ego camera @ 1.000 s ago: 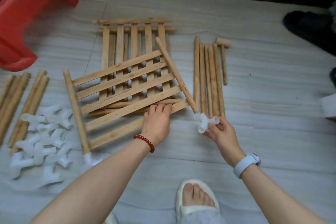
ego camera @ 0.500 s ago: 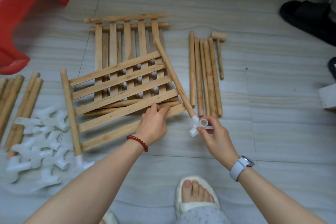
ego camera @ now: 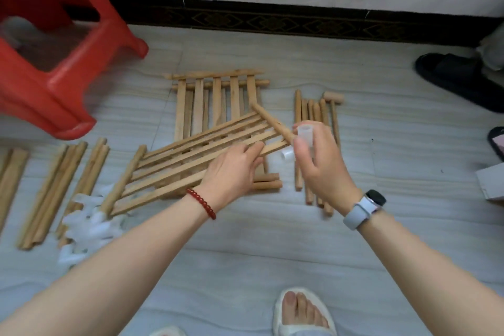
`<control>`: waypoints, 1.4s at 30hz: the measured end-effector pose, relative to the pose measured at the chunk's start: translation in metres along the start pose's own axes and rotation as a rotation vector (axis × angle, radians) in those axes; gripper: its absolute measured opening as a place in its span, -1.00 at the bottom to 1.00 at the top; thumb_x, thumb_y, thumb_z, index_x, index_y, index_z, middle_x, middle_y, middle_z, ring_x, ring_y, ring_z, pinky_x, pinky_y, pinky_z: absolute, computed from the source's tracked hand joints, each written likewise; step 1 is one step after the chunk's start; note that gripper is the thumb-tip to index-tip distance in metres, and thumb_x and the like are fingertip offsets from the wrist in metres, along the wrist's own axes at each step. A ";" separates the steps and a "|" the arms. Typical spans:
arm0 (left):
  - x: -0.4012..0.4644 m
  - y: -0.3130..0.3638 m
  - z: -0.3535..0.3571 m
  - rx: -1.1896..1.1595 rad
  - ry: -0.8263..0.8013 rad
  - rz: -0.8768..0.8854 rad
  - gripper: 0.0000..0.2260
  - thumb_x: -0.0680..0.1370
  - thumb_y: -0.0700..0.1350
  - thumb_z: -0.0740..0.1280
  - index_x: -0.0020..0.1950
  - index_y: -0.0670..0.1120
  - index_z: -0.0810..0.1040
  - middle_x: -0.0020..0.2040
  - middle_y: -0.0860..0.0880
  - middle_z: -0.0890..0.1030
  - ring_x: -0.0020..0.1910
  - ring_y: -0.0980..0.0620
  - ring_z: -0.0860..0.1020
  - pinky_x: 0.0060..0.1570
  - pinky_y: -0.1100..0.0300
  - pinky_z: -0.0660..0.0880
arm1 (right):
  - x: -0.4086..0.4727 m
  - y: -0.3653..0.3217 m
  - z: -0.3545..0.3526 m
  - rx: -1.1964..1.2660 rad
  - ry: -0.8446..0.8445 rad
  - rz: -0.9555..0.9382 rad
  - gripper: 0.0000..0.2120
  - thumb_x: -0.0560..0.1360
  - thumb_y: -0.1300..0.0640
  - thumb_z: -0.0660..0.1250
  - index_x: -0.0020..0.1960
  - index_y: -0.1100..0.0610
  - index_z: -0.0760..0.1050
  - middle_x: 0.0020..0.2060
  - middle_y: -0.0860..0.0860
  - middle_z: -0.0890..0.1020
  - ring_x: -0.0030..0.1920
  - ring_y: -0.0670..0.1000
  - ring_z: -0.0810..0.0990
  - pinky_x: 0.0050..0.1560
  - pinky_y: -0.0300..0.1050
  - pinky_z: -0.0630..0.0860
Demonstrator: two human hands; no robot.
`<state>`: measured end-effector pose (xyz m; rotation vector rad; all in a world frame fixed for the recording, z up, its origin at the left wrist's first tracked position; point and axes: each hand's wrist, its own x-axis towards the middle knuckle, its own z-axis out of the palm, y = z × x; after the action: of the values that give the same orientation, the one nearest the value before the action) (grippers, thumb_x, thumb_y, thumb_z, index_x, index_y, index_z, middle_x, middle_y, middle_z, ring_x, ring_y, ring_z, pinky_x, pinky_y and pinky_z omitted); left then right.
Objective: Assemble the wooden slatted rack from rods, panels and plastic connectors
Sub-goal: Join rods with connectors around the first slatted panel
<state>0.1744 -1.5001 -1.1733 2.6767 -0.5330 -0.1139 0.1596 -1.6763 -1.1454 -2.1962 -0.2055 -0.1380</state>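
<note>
home floor | tiles (ego camera: 272,248), red stool (ego camera: 54,68) (plastic), slipper (ego camera: 458,79)

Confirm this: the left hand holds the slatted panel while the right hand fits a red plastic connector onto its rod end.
Wrong on colour. The head view shows the connector in the right hand is translucent white, not red. The left hand does hold the slatted panel.

Matt bare-wood slatted panel (ego camera: 191,155), translucent plastic connector (ego camera: 305,132), glossy red plastic stool (ego camera: 54,84).
</note>
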 end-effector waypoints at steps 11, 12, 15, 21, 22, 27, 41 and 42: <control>-0.049 0.055 -0.121 0.187 -0.054 0.241 -0.85 0.62 0.03 0.14 -0.12 0.03 0.35 -0.28 0.08 0.47 -0.33 0.03 0.45 -0.37 0.18 0.39 | 0.030 -0.124 -0.074 0.084 -0.084 0.275 -0.90 0.47 0.11 0.15 -0.17 0.01 0.42 -0.28 -0.03 0.56 -0.37 -0.14 0.61 -0.35 -0.16 0.45; -0.059 0.059 -0.116 0.166 -0.080 0.232 -0.85 0.62 0.03 0.14 -0.13 0.04 0.32 -0.28 0.06 0.49 -0.31 0.01 0.47 -0.37 0.17 0.36 | 0.022 -0.125 -0.075 0.014 -0.120 0.274 -0.87 0.47 0.13 0.16 -0.19 0.03 0.46 -0.28 -0.02 0.56 -0.37 -0.17 0.57 -0.35 -0.19 0.41; -0.076 0.069 -0.091 0.153 -0.133 0.213 -0.84 0.62 0.03 0.12 -0.08 -0.01 0.35 -0.18 -0.02 0.59 -0.18 -0.08 0.54 -0.34 0.16 0.26 | -0.001 -0.122 -0.074 -0.198 -0.172 0.269 -0.79 0.46 0.20 0.17 -0.28 0.08 0.52 -0.31 -0.04 0.57 -0.22 -0.01 0.53 -0.32 -0.18 0.37; -0.082 0.070 -0.052 0.201 -0.136 0.214 -0.72 0.62 0.05 0.10 0.23 0.01 0.47 0.05 0.05 0.62 0.05 -0.01 0.56 -0.18 0.12 0.48 | -0.025 -0.108 -0.065 -0.444 -0.258 0.262 -0.69 0.47 0.24 0.09 -0.27 -0.03 0.51 -0.13 -0.03 0.64 -0.12 0.03 0.54 -0.18 -0.12 0.41; -0.082 0.068 -0.049 0.205 -0.120 0.227 -0.71 0.62 0.06 0.09 0.24 0.02 0.47 0.04 0.05 0.62 0.04 -0.01 0.56 -0.19 0.13 0.48 | -0.025 -0.105 -0.064 -0.378 -0.207 0.293 -0.69 0.49 0.23 0.08 -0.26 -0.02 0.51 -0.14 -0.03 0.64 -0.13 0.03 0.53 -0.15 -0.10 0.43; -0.077 0.062 -0.045 0.214 -0.063 0.280 -0.69 0.62 0.10 0.06 0.25 0.05 0.47 0.03 0.06 0.63 0.00 0.00 0.58 -0.27 0.16 0.41 | -0.019 -0.098 -0.062 -0.316 -0.189 0.213 -0.72 0.53 0.21 0.04 -0.17 0.02 0.49 -0.36 -0.15 0.48 -0.24 -0.01 0.48 -0.20 -0.10 0.39; -0.085 0.071 -0.063 0.223 -0.209 0.215 -0.68 0.62 0.08 0.09 0.23 -0.04 0.48 0.06 -0.02 0.58 0.03 -0.06 0.54 -0.18 0.11 0.40 | -0.034 -0.098 -0.057 -0.537 -0.254 0.079 -0.80 0.56 0.21 0.01 -0.11 0.04 0.38 -0.40 -0.07 0.46 -0.33 0.04 0.43 -0.41 -0.13 0.20; -0.087 0.070 -0.070 0.211 -0.233 0.216 -0.69 0.62 0.06 0.10 0.23 -0.06 0.47 0.06 -0.05 0.55 0.04 -0.08 0.52 -0.14 0.11 0.36 | -0.034 -0.102 -0.057 -0.619 -0.227 0.065 -0.80 0.57 0.20 0.00 -0.06 0.04 0.39 -0.39 -0.07 0.46 -0.33 0.04 0.41 -0.39 -0.13 0.17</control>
<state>0.0803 -1.4995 -1.0806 2.8032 -0.9520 -0.3272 0.1051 -1.6663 -1.0375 -2.8341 -0.2402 0.1016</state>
